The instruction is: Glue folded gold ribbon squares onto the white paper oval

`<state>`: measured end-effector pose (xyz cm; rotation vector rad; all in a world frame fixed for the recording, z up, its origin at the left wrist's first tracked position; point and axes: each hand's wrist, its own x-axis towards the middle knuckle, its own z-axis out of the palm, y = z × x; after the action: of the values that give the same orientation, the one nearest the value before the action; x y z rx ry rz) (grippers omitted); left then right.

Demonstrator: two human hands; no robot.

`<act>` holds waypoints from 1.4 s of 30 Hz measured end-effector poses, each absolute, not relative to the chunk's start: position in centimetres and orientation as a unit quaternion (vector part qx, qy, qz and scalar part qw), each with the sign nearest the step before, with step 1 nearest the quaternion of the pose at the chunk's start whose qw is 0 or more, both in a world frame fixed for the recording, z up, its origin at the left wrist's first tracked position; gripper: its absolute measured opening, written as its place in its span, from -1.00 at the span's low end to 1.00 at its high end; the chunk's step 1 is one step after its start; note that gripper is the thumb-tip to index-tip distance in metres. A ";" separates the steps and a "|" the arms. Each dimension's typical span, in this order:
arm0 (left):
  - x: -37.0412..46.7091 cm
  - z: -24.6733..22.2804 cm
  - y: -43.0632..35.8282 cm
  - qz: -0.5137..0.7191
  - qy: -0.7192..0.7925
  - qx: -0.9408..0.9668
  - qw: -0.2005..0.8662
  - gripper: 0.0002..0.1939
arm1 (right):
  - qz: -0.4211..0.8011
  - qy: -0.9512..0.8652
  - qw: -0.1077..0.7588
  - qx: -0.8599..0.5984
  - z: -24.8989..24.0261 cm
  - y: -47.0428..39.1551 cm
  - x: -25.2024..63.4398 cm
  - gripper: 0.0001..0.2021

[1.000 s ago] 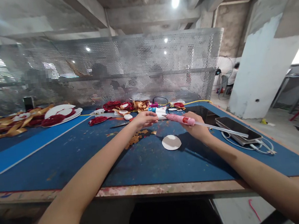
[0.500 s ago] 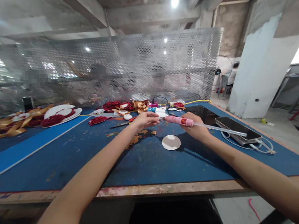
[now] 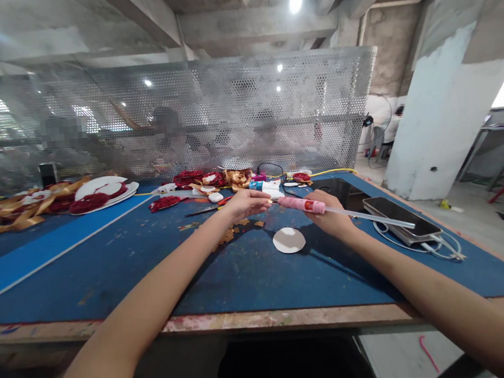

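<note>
My right hand (image 3: pixel 332 214) is wrapped around a pink hot glue gun (image 3: pixel 301 204), whose long clear glue stick (image 3: pixel 373 217) sticks out of its back toward the right. The gun's nozzle points left, at the fingertips of my left hand (image 3: pixel 248 202). Those fingers are pinched together; a tiny pale yellowish bit shows at their tips, too small to name. Below both hands, a round white disc (image 3: pixel 289 240) lies flat on the blue table mat (image 3: pixel 243 279). Small gold-brown scraps (image 3: pixel 226 235) are scattered under my left wrist.
Dark red fabric pieces (image 3: pixel 164 204) and gold ribbon (image 3: pixel 238 179) lie at the back, near scissors (image 3: pixel 205 210). More ribbon (image 3: pixel 18 220) and white-edged discs (image 3: pixel 105 194) are at left. A phone (image 3: pixel 399 216) with a white cable rests at right. A perforated metal screen (image 3: pixel 227 114) stands behind.
My left fingertips have shifted very slightly right, closer to the nozzle, and a small pale yellowish bit now shows at them. The right hand and glue gun stay nearly still.
</note>
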<state>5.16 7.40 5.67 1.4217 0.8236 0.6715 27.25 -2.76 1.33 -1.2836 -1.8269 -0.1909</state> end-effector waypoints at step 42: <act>5.6 5.4 7.2 0.288 0.345 0.621 0.642 -0.80 | -0.023 -0.686 0.471 -0.554 0.9 -2.3 27.2 -0.75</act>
<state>5.64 7.19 5.39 1.4150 0.7872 0.6562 27.24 -2.35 0.85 -1.3572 -1.6792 -0.0568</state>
